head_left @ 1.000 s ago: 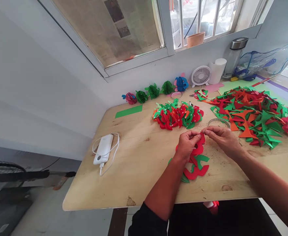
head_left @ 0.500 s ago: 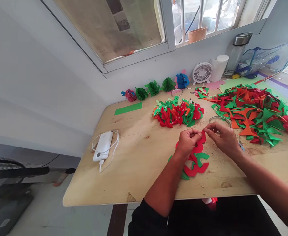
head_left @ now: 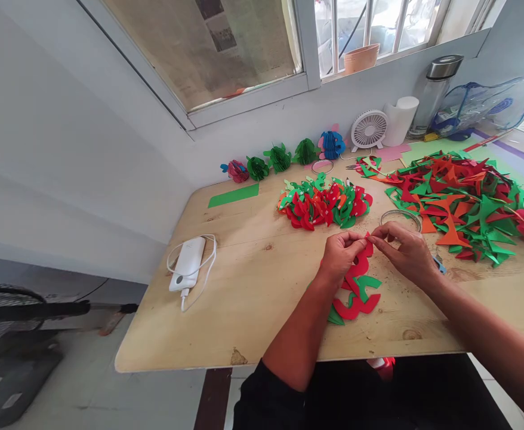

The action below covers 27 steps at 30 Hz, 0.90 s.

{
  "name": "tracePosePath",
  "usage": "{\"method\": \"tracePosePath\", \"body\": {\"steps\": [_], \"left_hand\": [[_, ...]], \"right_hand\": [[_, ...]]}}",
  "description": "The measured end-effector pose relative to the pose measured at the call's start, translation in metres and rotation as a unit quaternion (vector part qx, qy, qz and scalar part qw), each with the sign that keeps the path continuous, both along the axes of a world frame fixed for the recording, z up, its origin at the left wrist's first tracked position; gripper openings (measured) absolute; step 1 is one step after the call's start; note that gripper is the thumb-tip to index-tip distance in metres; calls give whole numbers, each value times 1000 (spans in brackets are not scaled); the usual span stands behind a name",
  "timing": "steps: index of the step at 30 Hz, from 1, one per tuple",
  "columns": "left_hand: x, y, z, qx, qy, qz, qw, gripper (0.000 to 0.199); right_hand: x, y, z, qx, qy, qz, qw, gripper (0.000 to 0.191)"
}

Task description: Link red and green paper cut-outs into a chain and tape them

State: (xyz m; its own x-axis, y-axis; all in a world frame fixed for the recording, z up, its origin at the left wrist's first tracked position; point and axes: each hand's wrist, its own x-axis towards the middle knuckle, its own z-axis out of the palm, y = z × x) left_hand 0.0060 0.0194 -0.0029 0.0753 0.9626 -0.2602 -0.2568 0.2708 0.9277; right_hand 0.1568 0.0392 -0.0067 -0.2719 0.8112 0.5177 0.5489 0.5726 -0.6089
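Observation:
My left hand (head_left: pixel 340 255) pinches a red paper cutout (head_left: pixel 359 263) with curved, petal-like edges, above the table's front part. At the cutout's top tip, the thumb and forefinger of my right hand (head_left: pixel 403 251) are closed on the same paper, close to the left fingertips. Just below lie another red paper cutout (head_left: pixel 355 307) and green paper cutouts (head_left: pixel 369 283), partly hidden by the left hand and forearm. A roll of clear tape (head_left: pixel 400 218) rests behind my right hand. Under the right wrist a small blue-grey object (head_left: pixel 439 264) shows only in part.
Red and green cutouts form a pile (head_left: pixel 324 203) behind the hands. A larger heap of paper scraps (head_left: pixel 463 203) lies right. Along the wall stand folded paper figures (head_left: pixel 277 159), a small fan (head_left: pixel 369 129) and a glass bottle (head_left: pixel 434 95). A white power bank (head_left: pixel 188 263) with cable lies left.
Both hands have shifted very slightly at the red cutout's top tip, with the fingertips still pinching it. The view has tilted a little; the other things lie as before.

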Motion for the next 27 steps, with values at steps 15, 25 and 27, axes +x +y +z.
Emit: {"method": "tracePosePath", "body": {"steps": [15,25,27], "left_hand": [[-1,1,0,55,40,-6,998,13],[-8,3,2,59,39,-42,997,14],[-10,3,3,53,41,-52,996,15]], "right_hand": [[3,3,3,-43,-25,18,999,18],[7,3,3,-20,-42,42,998,20],[8,4,3,-11,-50,49,997,19]]}}
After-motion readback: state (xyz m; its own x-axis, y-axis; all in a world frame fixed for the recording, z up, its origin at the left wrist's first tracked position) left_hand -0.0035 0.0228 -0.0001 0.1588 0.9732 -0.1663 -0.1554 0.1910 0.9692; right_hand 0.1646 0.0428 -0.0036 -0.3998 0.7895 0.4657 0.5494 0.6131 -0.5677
